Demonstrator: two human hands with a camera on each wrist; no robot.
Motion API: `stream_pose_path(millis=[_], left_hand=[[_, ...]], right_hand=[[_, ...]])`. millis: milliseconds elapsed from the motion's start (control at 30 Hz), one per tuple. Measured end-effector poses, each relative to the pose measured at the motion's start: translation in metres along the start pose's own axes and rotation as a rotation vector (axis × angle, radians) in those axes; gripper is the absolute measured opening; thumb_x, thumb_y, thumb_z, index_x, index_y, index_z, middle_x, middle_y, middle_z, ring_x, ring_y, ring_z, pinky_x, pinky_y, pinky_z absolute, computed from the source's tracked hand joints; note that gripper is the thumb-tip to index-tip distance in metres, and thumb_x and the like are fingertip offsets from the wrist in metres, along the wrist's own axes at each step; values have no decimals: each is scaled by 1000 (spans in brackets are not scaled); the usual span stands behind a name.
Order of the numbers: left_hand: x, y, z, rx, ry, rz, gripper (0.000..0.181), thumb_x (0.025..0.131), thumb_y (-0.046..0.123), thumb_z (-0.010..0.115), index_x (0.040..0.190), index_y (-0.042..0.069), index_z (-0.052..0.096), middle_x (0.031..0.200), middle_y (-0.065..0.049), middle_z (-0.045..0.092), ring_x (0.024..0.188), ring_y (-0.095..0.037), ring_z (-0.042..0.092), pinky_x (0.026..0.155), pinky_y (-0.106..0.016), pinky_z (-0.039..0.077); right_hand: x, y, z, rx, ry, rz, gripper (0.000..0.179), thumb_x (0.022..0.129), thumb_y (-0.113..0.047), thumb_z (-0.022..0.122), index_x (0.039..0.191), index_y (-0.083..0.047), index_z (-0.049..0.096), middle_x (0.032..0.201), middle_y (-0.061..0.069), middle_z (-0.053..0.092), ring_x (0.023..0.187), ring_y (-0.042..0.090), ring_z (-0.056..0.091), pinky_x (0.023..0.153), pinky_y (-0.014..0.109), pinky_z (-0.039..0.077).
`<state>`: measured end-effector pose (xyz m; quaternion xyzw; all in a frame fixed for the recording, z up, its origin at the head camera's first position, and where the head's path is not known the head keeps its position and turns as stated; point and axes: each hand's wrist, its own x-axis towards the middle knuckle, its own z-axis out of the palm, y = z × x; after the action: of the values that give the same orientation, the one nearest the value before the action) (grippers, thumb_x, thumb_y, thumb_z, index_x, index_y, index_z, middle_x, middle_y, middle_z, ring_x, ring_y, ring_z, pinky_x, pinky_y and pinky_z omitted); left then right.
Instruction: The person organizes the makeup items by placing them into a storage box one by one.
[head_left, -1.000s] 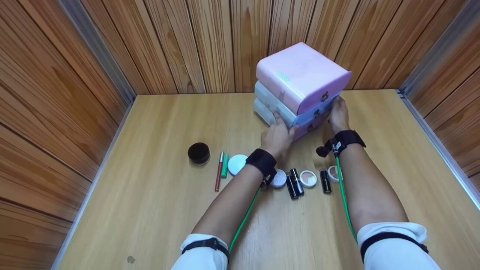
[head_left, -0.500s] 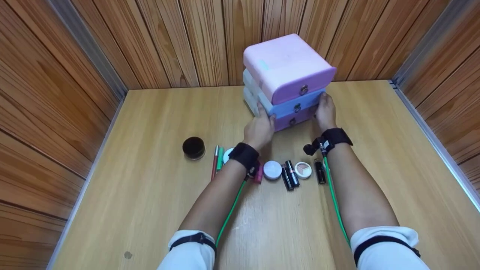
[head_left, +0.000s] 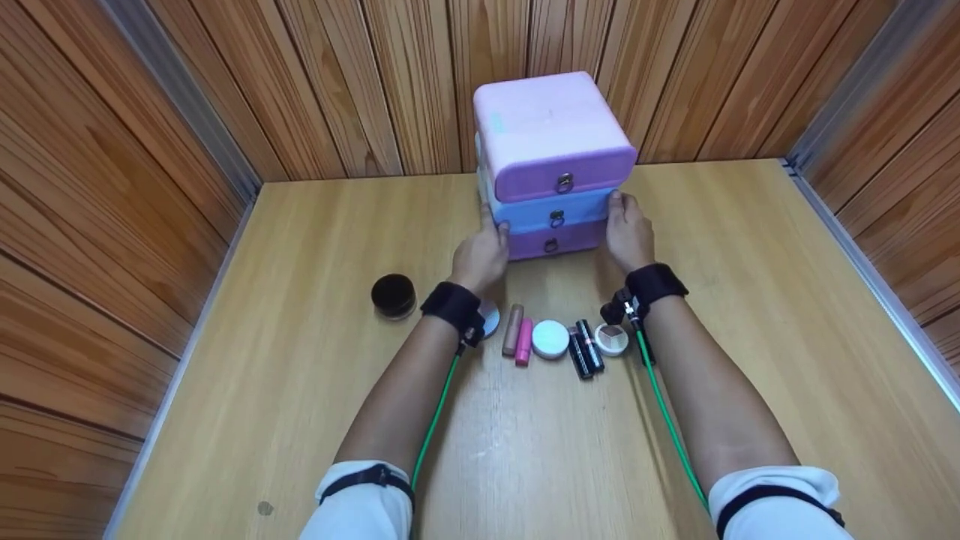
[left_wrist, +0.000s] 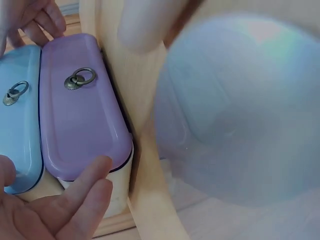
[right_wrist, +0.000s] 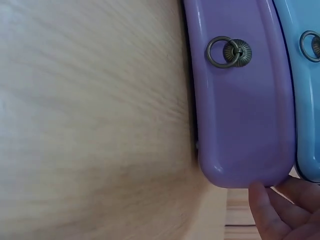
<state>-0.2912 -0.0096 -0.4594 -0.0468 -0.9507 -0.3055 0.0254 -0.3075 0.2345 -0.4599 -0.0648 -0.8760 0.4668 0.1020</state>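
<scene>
A small three-tier drawer box (head_left: 555, 120) stands at the back of the table, with pink, blue and purple fronts and ring pulls. My left hand (head_left: 480, 259) presses its left side, fingers fairly straight and thumb by the front corner. On the opposite side, my right hand (head_left: 630, 232) touches the lower tiers. In the left wrist view, fingers (left_wrist: 87, 200) lie along the purple drawer (left_wrist: 82, 115), which is closed. The right wrist view has fingertips (right_wrist: 260, 200) against the end of that purple drawer; part of this hand is out of frame.
Makeup lies in a row before the box: a brown tube (head_left: 513, 330), a pink tube (head_left: 523, 343), a white round case (head_left: 550, 340), black tubes (head_left: 585, 349) and a palette (head_left: 611, 340). A dark-lidded jar (head_left: 394, 295) stands left. Wooden walls enclose the table.
The drawer box has turned so its front faces me more squarely, and both hands have moved left with it. The left forearm now covers the red and green sticks.
</scene>
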Motion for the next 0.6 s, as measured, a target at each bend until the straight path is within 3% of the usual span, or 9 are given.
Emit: stream_pose_path(millis=[100,200,433,600], left_hand=[[1,-7,-5,-33,7,-17,63,107,42,26,154,0,17,101,-22,68,90,-34,66,77,-44,51],[1,-14,-10,-69,20,-34,62,107,40,26,152,-2,20,114,-26,65,101,-37,64,86,-45,49],[-1,-26,-19,-122,48,-40,55,107,38,27,146,-1,29,113,-27,64,106,-38,61,90,-46,47],[-4,-27,-22,-123,49,-48,55,107,39,27,143,-2,32,111,-27,64,105,-38,61,89,-45,47]], right_hand=[[-3,-4,5,-29,-25,-5,79,100,-62,18,147,-2,36,146,20,42,134,35,38,109,47,30],[-6,-9,10,-60,-32,-25,81,99,-64,19,143,-1,42,140,22,49,129,39,44,105,50,34],[-15,-17,16,-114,-60,-45,80,97,-67,21,134,0,47,118,24,60,114,41,55,93,54,41],[-22,-20,12,-107,-99,-62,83,95,-69,21,133,0,47,96,20,64,87,32,61,74,46,45]])
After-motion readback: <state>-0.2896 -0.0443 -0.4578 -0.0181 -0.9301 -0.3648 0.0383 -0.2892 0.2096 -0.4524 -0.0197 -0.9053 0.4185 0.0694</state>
